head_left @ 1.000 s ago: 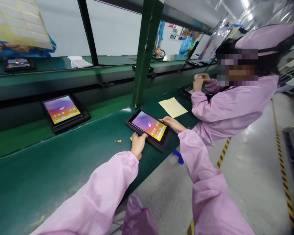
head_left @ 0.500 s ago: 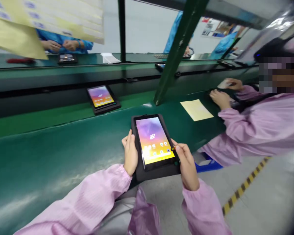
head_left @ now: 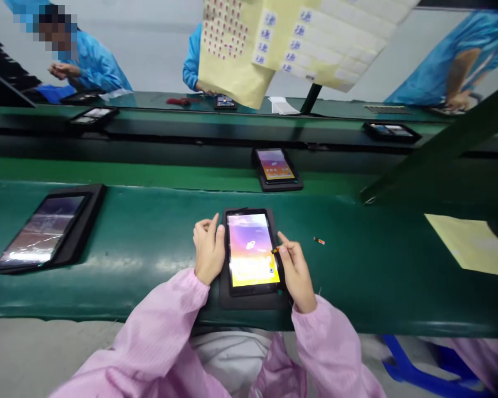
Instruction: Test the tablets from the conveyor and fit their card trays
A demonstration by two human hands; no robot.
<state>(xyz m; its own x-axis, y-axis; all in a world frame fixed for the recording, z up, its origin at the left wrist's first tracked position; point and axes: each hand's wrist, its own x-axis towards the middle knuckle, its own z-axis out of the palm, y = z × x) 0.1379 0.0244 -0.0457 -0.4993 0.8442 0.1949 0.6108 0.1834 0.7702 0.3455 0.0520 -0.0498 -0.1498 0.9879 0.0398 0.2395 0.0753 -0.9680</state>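
Note:
A tablet [head_left: 251,249] with a lit purple-to-yellow screen lies on a black padded tray [head_left: 249,302] near the front edge of the green bench [head_left: 149,249]. At its left edge is my left hand [head_left: 209,249], thumb along the side, index finger raised and fingers apart. Over the right edge of the screen, my right hand [head_left: 296,271] pinches a small orange-and-black piece [head_left: 275,250] between thumb and index finger. To the right of that hand, another small orange-and-black piece [head_left: 319,241] lies on the bench.
A dark-screened tablet [head_left: 45,229] rests on a tray at left. Beyond mine lies another lit tablet [head_left: 276,165]. A yellow paper [head_left: 471,243] and a green post [head_left: 431,143] stand at right. Printed sheets [head_left: 299,44] hang above; co-workers in blue sit opposite.
My view has swung left, bringing the dark-screened tablet into sight and most of the neighbour at right out of it. The loose small piece now shows. My right hand keeps its pinch.

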